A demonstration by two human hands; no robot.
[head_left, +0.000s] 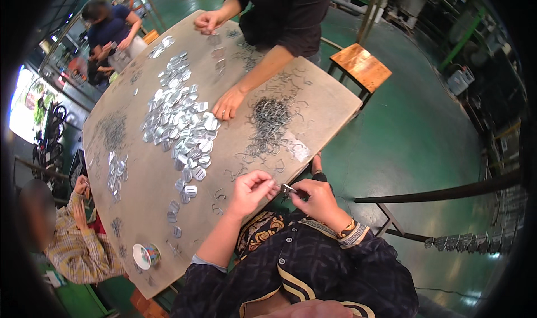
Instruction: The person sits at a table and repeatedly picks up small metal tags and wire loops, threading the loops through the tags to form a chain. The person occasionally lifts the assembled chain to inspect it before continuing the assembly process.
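Note:
Just past the table's near right edge, my two hands are close together in front of my body. My right hand [318, 198] is closed on a small shiny metal piece [288, 189], pinched between thumb and fingers. On the other side of that piece, my left hand [251, 192] has thumb and fingertips pressed together; what it holds, if anything, is too small to make out. Bent wire hooks [270, 119] lie in a dark heap on the table beyond my hands. Left of them spreads a long pile of flat silvery metal plates [179, 116].
Across the table [224, 150] a person in black reaches to the plates with one hand [229, 102]. Another person in a checked shirt [84, 248] sits at the left. A paper cup [146, 255], a wooden stool [361, 66] and a dark rail [442, 194] also stand around.

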